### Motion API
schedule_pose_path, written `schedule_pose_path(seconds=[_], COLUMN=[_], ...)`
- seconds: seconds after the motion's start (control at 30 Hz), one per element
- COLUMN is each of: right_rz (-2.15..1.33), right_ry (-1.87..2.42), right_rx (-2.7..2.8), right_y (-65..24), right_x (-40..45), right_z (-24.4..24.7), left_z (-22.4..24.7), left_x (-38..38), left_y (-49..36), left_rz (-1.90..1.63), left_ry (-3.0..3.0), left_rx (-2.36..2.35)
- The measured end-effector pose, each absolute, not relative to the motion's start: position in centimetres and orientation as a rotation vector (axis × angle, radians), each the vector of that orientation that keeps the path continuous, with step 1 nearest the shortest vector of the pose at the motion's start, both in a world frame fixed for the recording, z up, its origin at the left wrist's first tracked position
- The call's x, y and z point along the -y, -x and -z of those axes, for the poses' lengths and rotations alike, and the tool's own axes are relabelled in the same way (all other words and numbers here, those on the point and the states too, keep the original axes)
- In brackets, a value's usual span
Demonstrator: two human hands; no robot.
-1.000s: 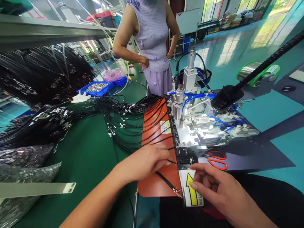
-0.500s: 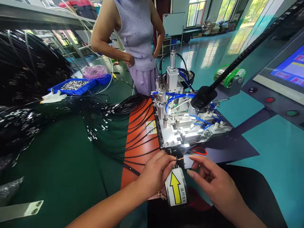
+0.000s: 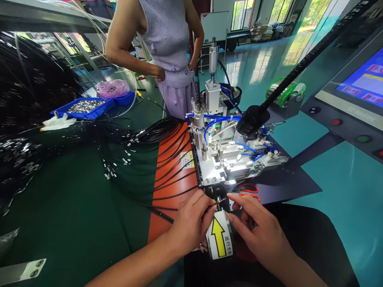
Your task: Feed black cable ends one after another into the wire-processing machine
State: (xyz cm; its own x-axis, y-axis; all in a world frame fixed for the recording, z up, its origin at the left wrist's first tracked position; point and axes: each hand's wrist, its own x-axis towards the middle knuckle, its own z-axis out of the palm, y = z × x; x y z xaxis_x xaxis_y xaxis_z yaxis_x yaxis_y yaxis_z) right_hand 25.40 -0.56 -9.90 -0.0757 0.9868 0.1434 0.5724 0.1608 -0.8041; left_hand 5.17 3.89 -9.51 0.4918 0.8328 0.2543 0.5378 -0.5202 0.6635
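Note:
My left hand pinches a thin black cable end, whose tip points right toward my other hand. Beside that tip, my right hand has thumb and forefinger apart, with nothing seen between them. Under both hands is a white label with a yellow arrow. Several black cables lie across an orange plate and run to the edge of a metal machine with cylinders and blue tubes.
Red-handled scissors lie right of the machine's front. A black lamp hangs over it. A control panel is at right. Blue trays, a white glove and cable bundles lie left. A person stands behind.
The view has shifted slightly, so the scene sits a little further left. My right hand has moved slightly nearer my left hand, and the cable tip is angled up more.

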Motion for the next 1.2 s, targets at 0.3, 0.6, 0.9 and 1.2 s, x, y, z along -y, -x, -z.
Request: schedule_pose_path(seconds=[0.3,0.6,0.9,1.2], right_rz=[-0.636,-0.628,-0.521,-0.538], right_ry=[1.457,1.427,1.426,1.418], right_rx=[1.832,1.853,1.903,1.854], right_y=[-24.9,-24.5,-24.3,-24.0], right_x=[0.8,1.7,1.9,1.9], right_z=[10.3,10.9,11.8,11.4], left_z=[9.3,9.4,9.3,9.2], left_x=[-3.9,-3.8,-3.8,-3.8], left_y=[-5.2,-5.3,-5.3,-5.4], left_rz=[-0.755,-0.746,-0.737,-0.715], left_ry=[-2.216,-2.215,-2.257,-2.241], left_rx=[-1.131,-1.183,-1.190,-1.219])
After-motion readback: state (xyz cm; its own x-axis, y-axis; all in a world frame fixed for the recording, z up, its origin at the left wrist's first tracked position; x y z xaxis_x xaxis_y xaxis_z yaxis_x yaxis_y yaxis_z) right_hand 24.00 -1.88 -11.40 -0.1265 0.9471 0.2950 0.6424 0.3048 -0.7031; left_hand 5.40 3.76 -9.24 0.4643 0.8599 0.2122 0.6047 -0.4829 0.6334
